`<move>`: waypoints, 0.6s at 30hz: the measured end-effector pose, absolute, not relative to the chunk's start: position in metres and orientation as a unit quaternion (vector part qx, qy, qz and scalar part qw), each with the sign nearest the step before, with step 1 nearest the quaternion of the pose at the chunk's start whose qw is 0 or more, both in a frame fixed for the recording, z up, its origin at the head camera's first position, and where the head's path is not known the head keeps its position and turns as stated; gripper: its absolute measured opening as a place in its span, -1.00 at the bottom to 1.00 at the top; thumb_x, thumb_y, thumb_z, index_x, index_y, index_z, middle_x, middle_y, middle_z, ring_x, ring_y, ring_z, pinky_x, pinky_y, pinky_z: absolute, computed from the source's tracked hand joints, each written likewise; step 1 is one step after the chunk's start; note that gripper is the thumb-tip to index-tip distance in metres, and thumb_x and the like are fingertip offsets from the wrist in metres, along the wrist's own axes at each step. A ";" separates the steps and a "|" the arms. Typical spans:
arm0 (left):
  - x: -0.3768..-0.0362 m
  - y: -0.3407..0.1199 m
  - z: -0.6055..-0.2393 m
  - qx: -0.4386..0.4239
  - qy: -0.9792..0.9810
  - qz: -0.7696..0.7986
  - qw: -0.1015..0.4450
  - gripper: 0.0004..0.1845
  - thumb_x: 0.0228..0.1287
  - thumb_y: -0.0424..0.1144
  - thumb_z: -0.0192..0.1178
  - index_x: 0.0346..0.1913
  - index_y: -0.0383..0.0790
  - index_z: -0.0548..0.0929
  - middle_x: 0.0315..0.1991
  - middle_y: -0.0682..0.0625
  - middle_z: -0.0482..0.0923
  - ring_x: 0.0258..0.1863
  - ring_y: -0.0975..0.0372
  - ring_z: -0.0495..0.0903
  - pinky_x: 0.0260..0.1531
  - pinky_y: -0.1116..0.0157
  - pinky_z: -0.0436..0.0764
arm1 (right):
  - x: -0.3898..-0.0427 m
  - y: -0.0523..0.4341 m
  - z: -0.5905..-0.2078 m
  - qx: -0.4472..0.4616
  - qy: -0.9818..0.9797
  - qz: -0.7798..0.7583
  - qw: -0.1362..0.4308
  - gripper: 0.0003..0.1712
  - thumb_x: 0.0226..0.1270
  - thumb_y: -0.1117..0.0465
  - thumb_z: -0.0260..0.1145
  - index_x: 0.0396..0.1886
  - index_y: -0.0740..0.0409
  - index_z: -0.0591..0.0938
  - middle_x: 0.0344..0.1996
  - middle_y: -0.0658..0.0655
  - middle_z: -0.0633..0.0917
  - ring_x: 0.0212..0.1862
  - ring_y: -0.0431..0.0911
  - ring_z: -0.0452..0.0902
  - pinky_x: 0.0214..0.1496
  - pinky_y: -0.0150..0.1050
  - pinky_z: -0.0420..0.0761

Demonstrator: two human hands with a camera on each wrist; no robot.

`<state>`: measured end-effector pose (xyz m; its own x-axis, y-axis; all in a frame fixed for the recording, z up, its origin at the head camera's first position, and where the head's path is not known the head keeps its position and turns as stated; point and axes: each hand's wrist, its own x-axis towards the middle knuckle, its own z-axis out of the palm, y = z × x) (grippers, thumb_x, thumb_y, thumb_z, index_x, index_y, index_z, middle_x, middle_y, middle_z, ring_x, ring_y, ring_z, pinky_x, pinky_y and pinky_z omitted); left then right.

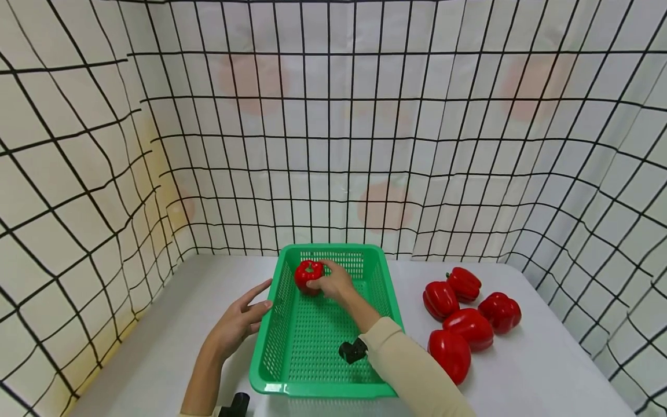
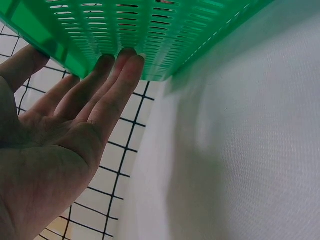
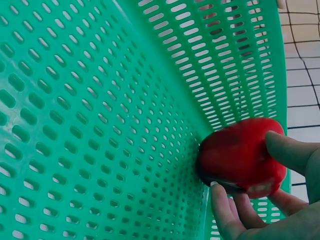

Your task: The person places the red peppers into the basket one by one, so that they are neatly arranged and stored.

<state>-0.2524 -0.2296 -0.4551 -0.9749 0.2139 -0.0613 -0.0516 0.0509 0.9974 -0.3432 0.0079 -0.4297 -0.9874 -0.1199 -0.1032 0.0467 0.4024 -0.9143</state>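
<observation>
Our right hand (image 1: 333, 282) grips a red pepper (image 1: 308, 275) in the green basket's (image 1: 271, 341) far-left corner; our left hand's (image 1: 237, 324) straight fingers (image 2: 112, 82) touch its wall, seen only by wrist camera.

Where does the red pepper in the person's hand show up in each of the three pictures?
Head: the held pepper sits above centre, in the basket's far left corner, gripped by the right hand.
Left wrist: not in it.
Right wrist: lower right, against the basket wall.
Shared landmark: the green basket.
</observation>
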 end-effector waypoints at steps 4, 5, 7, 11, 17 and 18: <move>-0.253 -0.231 -0.455 0.056 0.722 0.683 0.098 -0.28 0.47 -0.02 0.21 0.59 0.12 0.18 0.35 -0.28 0.50 0.07 -0.04 0.73 0.13 0.07 0.69 | -0.344 0.009 -0.428 -0.024 0.829 -0.553 0.084 -0.18 0.21 0.26 0.50 0.47 0.07 0.42 0.38 0.34 0.45 0.18 0.22 0.59 -0.09 -0.10 0.76; -0.253 -0.231 -0.455 0.054 0.724 0.681 0.097 -0.28 0.46 -0.02 0.21 0.59 0.13 0.18 0.35 -0.27 0.50 0.06 -0.03 0.73 0.13 0.07 0.70 | -0.344 0.009 -0.427 -0.021 0.829 -0.552 0.086 -0.18 0.21 0.25 0.50 0.48 0.06 0.42 0.39 0.34 0.45 0.18 0.23 0.59 -0.08 -0.10 0.76; -0.254 -0.231 -0.456 0.050 0.723 0.682 0.097 -0.29 0.46 -0.02 0.21 0.58 0.15 0.20 0.33 -0.26 0.52 0.05 -0.03 0.74 0.13 0.07 0.69 | -0.344 0.009 -0.427 -0.017 0.830 -0.551 0.088 -0.17 0.21 0.25 0.50 0.49 0.05 0.41 0.40 0.34 0.44 0.19 0.23 0.59 -0.06 -0.09 0.76; -0.254 -0.230 -0.455 0.055 0.724 0.680 0.101 -0.29 0.48 -0.01 0.20 0.59 0.16 0.18 0.33 -0.26 0.52 0.06 -0.04 0.73 0.15 0.07 0.68 | -0.344 0.010 -0.426 -0.012 0.833 -0.546 0.092 -0.16 0.24 0.23 0.49 0.51 0.02 0.39 0.40 0.33 0.44 0.09 0.20 0.64 -0.04 -0.08 0.75; -0.254 -0.230 -0.454 0.059 0.725 0.679 0.104 -0.27 0.47 -0.02 0.21 0.60 0.13 0.16 0.35 -0.29 0.49 0.06 -0.04 0.73 0.15 0.06 0.68 | -0.346 0.013 -0.427 -0.015 0.832 -0.546 0.094 -0.16 0.25 0.24 0.48 0.51 0.02 0.38 0.40 0.34 0.45 0.05 0.18 0.66 -0.04 -0.07 0.75; -0.254 -0.230 -0.454 0.058 0.725 0.679 0.104 -0.27 0.47 -0.02 0.21 0.60 0.13 0.16 0.35 -0.29 0.49 0.05 -0.04 0.74 0.15 0.06 0.68 | -0.346 0.013 -0.427 -0.013 0.832 -0.546 0.094 -0.16 0.24 0.24 0.48 0.51 0.02 0.38 0.40 0.34 0.45 0.05 0.18 0.66 -0.04 -0.07 0.75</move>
<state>-0.2536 -0.2303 -0.4537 -0.9716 0.2253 -0.0723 -0.0573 0.0722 0.9957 -0.3458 0.0127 -0.4274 -0.9820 -0.1246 -0.1421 0.0809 0.4025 -0.9118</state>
